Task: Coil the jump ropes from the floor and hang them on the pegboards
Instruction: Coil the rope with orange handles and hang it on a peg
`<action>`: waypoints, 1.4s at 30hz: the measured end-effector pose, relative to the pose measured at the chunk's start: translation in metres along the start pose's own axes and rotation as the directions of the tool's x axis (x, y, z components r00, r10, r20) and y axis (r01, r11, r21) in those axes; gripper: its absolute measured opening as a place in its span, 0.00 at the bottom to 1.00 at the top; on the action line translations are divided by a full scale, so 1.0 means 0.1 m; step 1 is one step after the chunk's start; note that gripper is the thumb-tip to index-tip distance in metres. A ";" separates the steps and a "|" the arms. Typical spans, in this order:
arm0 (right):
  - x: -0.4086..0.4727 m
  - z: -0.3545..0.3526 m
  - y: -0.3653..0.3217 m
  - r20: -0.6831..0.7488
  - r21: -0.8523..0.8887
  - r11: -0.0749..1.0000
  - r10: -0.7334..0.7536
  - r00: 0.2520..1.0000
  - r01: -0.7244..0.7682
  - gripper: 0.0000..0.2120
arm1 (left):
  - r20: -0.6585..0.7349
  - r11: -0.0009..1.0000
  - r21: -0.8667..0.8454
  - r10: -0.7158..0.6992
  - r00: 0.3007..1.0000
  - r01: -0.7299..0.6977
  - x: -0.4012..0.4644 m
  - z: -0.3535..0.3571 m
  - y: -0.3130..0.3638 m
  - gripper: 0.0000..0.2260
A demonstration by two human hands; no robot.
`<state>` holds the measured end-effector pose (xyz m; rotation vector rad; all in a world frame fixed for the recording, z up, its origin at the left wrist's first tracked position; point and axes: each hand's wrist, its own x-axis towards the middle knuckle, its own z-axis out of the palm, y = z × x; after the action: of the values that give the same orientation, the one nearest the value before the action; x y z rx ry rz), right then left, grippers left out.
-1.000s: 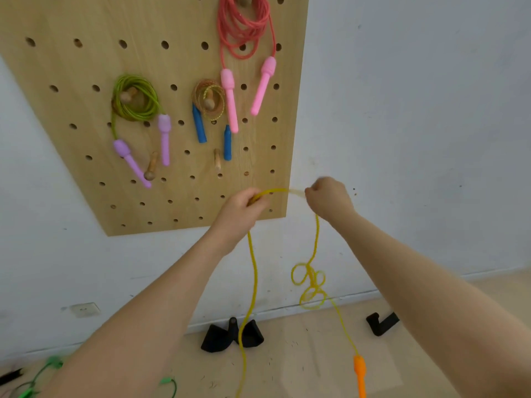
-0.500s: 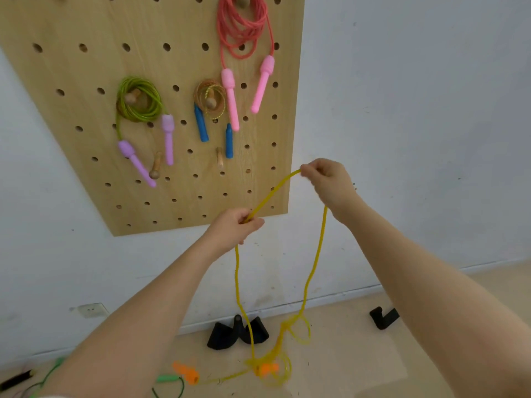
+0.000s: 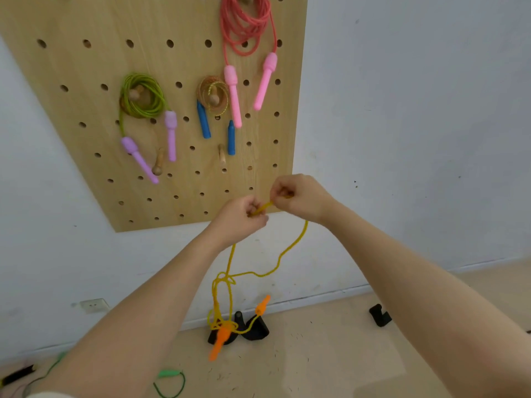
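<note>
Two hands are raised in front of the lower right corner of the pegboard [image 3: 178, 179], close together. The left hand [image 3: 241, 216] has its fingers curled round the yellow rope [image 3: 290, 248], and the right hand [image 3: 298, 196] pinches the same rope just beside it — a short piece runs between them. From each hand the rope hangs down, and lower it makes a tangle of loops with two orange handles [image 3: 219, 340] in it, in front of a black stand [image 3: 253, 330] at the foot of the wall.

Three coiled ropes hang on pegs of the board: a green rope [image 3: 142, 96] with purple handles, a brown rope [image 3: 212, 94] with blue handles, and a red rope [image 3: 244, 24] with pink handles. A green cord [image 3: 169, 389] lies on the floor — bottom left.
</note>
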<state>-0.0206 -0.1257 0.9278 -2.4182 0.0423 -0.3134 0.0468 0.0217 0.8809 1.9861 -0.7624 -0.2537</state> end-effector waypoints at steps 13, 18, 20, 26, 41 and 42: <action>-0.03 0.02 0.18 0.058 -0.238 0.956 0.190 0.980 -0.171 0.33 | 0.034 0.974 -0.209 -0.079 0.996 0.085 -0.11 -0.01 -0.12 0.10; -0.07 0.28 0.04 -0.011 -0.476 0.873 -0.131 0.991 0.111 0.37 | 0.098 0.967 -0.240 0.112 0.989 -0.085 -0.10 -0.08 0.35 0.05; -0.05 0.26 0.05 -0.165 -0.301 0.942 -0.203 0.965 0.147 0.27 | 0.136 0.969 -0.245 0.071 0.988 -0.036 -0.10 -0.17 0.45 0.05; -0.10 0.47 -0.06 0.024 0.112 0.964 -0.244 0.969 0.240 0.28 | 0.304 0.988 0.060 -0.157 0.940 0.145 -0.09 -0.28 0.48 0.07; 0.25 0.09 0.42 -0.197 0.215 0.862 0.499 0.844 -0.459 0.15 | -0.026 0.954 -0.080 -0.292 0.956 0.289 -0.18 -0.45 -0.42 0.15; 0.23 0.14 0.39 -0.129 0.196 0.873 0.475 0.870 -0.448 0.15 | -0.008 0.961 -0.108 -0.256 0.967 0.254 -0.17 -0.45 -0.30 0.14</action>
<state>0.0076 -0.1488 0.8972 -2.1303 0.6445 -0.2885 0.0670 0.0744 0.8765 1.9804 -0.4671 -0.4154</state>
